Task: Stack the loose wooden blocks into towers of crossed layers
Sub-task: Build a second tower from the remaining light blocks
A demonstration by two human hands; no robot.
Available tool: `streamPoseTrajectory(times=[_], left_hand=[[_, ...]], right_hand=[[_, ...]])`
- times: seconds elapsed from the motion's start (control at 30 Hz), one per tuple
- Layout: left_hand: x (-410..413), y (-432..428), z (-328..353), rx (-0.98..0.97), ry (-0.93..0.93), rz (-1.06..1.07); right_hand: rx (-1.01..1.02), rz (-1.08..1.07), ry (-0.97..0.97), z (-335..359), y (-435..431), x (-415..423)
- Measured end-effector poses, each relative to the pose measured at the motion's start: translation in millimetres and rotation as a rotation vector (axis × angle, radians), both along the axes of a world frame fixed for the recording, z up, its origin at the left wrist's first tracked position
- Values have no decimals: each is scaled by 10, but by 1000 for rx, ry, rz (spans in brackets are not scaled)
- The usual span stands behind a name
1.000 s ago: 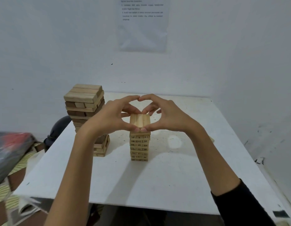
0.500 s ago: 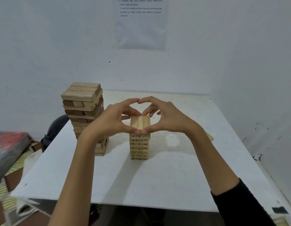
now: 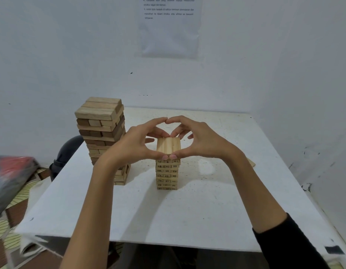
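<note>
Small tower (image 3: 168, 172) of numbered blocks stands upright at middle of desk (image 3: 187, 214). Your left hand (image 3: 133, 145) clasps its top layer from 9 o'clock, your right hand (image 3: 202, 142) from 3 o'clock. Thumbs press near face, fingers curl behind, index tips meet above. Large tower (image 3: 101, 131) at 10 o'clock of it, apart. Flat wooden piece (image 3: 250, 163) at 3 o'clock, by desk edge.

Place: a plain indoor room, sparsely furnished; its exact kind cannot be told.
Walls: bare white walls (image 3: 61, 55) meeting in a corner.
Notice: a printed sheet of instructions (image 3: 169, 28) stuck on the back wall.
Furniture: a small white tabletop (image 3: 207, 220) set in that corner.
Floor: a patterned mat (image 3: 5, 228) at the left.
</note>
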State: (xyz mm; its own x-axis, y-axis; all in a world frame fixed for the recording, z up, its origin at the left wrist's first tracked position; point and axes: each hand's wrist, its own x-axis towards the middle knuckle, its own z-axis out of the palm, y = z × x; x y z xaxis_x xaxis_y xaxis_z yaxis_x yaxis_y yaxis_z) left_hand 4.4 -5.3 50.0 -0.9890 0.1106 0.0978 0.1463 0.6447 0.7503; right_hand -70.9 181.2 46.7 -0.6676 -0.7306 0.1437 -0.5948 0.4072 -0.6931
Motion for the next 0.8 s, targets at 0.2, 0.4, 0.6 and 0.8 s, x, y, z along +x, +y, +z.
streamPoseTrajectory(times=[0.2, 0.4, 0.6, 0.8], left_hand=[[31, 9, 23, 7, 15, -2], [65, 154, 213, 35, 155, 7], [-92, 592, 331, 106, 353, 22], [-461, 1245, 84, 257, 483, -2]], right_hand=[[-16, 6, -6, 18, 17, 15], [-98, -57, 12, 175, 214, 3], [-159, -177, 65, 318, 502, -79], [-193, -341, 82, 207, 879, -319]])
